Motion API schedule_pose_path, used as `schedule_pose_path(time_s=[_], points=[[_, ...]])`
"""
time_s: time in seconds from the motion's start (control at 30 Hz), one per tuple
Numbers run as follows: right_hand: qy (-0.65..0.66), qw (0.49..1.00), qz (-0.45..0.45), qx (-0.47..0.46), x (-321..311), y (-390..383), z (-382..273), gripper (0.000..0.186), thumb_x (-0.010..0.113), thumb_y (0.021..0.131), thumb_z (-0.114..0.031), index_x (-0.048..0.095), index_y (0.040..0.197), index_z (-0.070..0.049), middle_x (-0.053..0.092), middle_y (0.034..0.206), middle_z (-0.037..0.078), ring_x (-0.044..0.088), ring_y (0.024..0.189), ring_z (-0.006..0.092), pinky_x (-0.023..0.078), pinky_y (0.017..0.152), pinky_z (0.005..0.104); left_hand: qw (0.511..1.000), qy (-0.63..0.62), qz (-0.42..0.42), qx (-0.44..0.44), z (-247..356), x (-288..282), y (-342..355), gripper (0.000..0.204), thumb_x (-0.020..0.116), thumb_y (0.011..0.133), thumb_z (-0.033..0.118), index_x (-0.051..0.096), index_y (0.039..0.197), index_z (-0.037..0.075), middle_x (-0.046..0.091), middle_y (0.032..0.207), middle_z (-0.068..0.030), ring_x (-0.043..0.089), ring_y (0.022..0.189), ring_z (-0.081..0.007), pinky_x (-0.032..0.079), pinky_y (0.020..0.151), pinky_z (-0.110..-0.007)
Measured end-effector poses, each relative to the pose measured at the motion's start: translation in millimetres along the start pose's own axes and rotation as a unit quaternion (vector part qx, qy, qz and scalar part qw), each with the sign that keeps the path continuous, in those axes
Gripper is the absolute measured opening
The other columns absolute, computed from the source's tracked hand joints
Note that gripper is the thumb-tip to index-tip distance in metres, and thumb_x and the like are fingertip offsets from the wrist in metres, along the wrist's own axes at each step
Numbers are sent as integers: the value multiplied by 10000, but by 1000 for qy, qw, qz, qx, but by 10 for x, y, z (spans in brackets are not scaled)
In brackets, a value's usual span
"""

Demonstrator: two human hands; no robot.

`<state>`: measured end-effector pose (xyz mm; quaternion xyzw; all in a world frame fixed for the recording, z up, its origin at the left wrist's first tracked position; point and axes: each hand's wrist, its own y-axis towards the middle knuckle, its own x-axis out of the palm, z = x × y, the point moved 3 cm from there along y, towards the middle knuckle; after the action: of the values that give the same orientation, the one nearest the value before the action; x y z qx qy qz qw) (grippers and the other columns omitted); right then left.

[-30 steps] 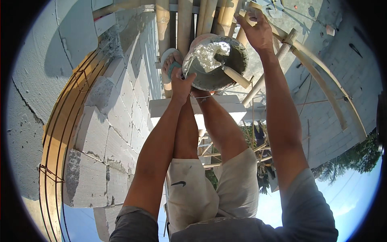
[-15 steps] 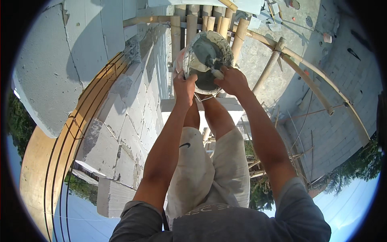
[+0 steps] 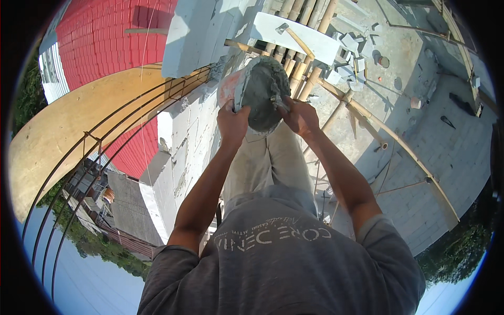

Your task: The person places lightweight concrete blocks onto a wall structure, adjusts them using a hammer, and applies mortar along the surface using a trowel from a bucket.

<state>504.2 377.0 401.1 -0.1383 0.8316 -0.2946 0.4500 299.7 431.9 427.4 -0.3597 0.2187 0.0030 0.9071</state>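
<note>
A bucket of wet grey mortar (image 3: 258, 97), pinkish on its left outside and crusted round the rim, sits high in front of my body, above my trousered legs (image 3: 252, 165). My left hand (image 3: 232, 118) is closed on the left rim, thumb uppermost. My right hand (image 3: 298, 115) is closed at the right rim, its fingertips by a mortar-smeared lump; whether they grip the rim or a tool handle there is unclear. Behind the bucket, bamboo poles (image 3: 313, 79) form a scaffold.
Left are a block wall (image 3: 173, 173), bent rebar (image 3: 92, 142), a wooden board (image 3: 50, 147) and red roofs (image 3: 105, 44). A white panel (image 3: 262, 29) bearing a wooden-handled tool (image 3: 302, 42) lies ahead. Right are rubble blocks (image 3: 349, 71) and bamboo rails (image 3: 399, 142) above a concrete floor (image 3: 375, 105).
My right hand came down from the bamboo to the bucket's right side. The view has swung, showing more of my shirt and the red roofs; my left hand stayed on the bucket.
</note>
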Motion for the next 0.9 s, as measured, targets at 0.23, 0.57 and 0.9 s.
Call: schedule_pose_path(time_s=[0.23,0.57,0.9], points=[[128,981,-126,-72,-626,-55,-296,471,573,929,-510,653,1100,-78,697,835,201,690,847,366,516,742,427,984,-148,89,-42,69,-601,-279,190,643,750,135,647,863,-17,586,650,-23,493,580,-104,399,546,-313],[142,947,-288,2,-981,461,-919,442,634,948,-462,652,834,-35,504,617,-30,457,552,62,383,504,270,861,-469,162,-107,-346,-714,-384,207,624,756,35,652,959,5,608,767,9,484,626,-71,369,569,-253],[-149,917,-44,-367,-1234,1779,-2275,465,718,851,-521,707,994,-78,603,655,93,583,609,206,474,641,348,827,-512,199,-123,-980,-584,-229,232,615,772,-3,658,998,-29,673,853,-37,574,705,-89,451,667,-247]])
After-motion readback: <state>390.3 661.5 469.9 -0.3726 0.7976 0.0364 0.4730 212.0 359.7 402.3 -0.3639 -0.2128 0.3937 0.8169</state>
